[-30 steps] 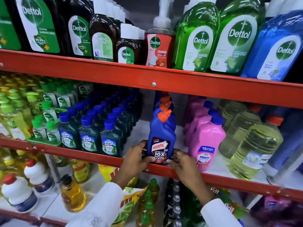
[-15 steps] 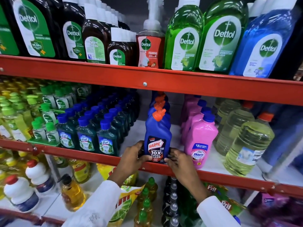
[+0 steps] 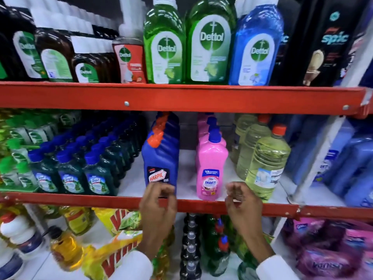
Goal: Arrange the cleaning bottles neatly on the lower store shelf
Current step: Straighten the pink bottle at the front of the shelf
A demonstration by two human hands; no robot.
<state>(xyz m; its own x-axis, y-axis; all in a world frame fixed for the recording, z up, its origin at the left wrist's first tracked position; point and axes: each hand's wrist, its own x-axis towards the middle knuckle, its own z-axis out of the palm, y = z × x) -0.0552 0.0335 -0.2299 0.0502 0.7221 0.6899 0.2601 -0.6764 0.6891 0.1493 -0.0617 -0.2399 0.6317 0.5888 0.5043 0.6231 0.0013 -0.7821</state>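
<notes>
Head camera view of red-edged store shelving packed with cleaning products. On the lower shelf [image 3: 187, 178], a blue Harpic bottle [image 3: 160, 158] with an orange cap stands upright at the front edge, heading a row of matching bottles behind it. Just right of it, with a gap of bare white shelf between, stands a pink Shakti bottle [image 3: 211, 168] with a blue cap, also leading a row. Beyond that are pale yellow bottles [image 3: 266, 164] with red caps; to the left are rows of dark green bottles [image 3: 70, 172] with blue caps. The left hand [image 3: 158, 205] hovers in front of the Harpic bottle's base, fingers loosely curled and holding nothing. The right hand [image 3: 243, 207] sits low between the pink and yellow bottles, fingers likewise curled and empty. Both hands are blurred. White sleeves show at the wrists. Green and blue Dettol bottles [image 3: 210, 43] fill the shelf above
</notes>
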